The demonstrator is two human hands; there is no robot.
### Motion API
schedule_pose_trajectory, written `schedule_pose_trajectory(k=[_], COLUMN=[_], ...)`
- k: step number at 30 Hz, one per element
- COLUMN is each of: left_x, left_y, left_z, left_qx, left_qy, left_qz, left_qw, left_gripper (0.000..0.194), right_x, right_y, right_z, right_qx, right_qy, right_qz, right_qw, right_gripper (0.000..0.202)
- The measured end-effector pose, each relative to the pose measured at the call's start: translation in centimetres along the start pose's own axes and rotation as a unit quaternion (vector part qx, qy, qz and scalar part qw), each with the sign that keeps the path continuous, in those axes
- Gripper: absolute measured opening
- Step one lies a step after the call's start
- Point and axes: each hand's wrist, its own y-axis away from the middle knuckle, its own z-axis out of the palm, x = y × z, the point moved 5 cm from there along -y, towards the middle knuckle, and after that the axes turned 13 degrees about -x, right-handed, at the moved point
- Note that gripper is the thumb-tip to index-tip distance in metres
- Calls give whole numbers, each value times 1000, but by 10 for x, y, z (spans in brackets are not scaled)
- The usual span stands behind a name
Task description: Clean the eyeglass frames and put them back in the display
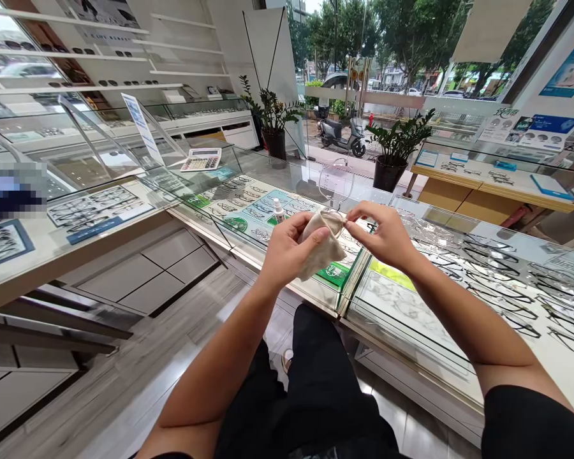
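Both hands are raised above the glass display case, close together. My left hand (289,252) is closed round a cream cloth (321,252), its thumb pressed on the folds. Thin-rimmed eyeglasses (337,217) stick out of the cloth's top, one lens partly wrapped. My right hand (380,234) pinches the frame of these glasses at the right side with thumb and fingertips. Behind my left hand a small white spray bottle (278,209) stands on the glass top.
Rows of eyeglasses lie inside the glass case (397,306). A calculator (201,160) rests at the back left, near a white sign (142,129). Two potted plants (275,144) stand by the window. Another counter (124,239) is at left, with a blurred patch at its edge.
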Motion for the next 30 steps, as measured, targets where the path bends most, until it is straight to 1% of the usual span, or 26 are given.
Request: schedule_pose_trajectory(k=[3,6,7,9,11,13,14,16,18,20,21,23,25,26,28,30], left_x=[0,-1,-2,-3,-6,-8,-9,-9,-8,-7,-7,-6,-6,-7,-9,-12], left_y=[0,1,2,3,4,4,4,4,4,4,4,4,5,5,5,6], left_z=[0,0,0,1,3,5,6,6,6,6,6,6,9,10,14,15], left_qx=[-5,-5,-5,-10,-19,-26,-25,-17,-9,-7,-7,-10,-21,-30,-44,-44], left_qy=[-17,-24,-26,-32,-42,-48,-48,-32,-1,26,36,49,61,65,58,37], left_qz=[-3,-10,-13,-18,-25,-32,-33,-30,-31,-35,-37,-38,-36,-36,-37,-38], left_qw=[1000,1000,1000,999,999,998,998,999,999,999,999,998,997,997,997,998], left_gripper=[41,41,41,40,38,38,38,40,43,47,48,51,51,51,48,45], right_x=[1,3,3,4,2,1,1,2,6,9,10,12,14,16,17,17], right_y=[0,-1,-1,0,1,2,3,2,0,-2,-3,-4,-4,-3,-2,0], right_z=[0,-1,-2,-3,-2,-2,-2,-2,-2,1,2,4,7,8,10,13], right_qx=[3,-1,-13,-38,-52,-41,-32,-18,-33,-78,-101,-130,-125,-110,-66,-11], right_qy=[-36,-21,2,81,185,255,254,177,53,-42,-67,-81,-56,-29,59,176], right_qz=[28,34,32,22,12,13,18,30,33,27,26,27,39,46,50,36], right_qw=[999,999,999,996,981,966,967,984,998,996,992,988,990,992,995,984], right_gripper=[14,14,15,16,17,14,12,6,11,15,14,9,2,1,3,3])
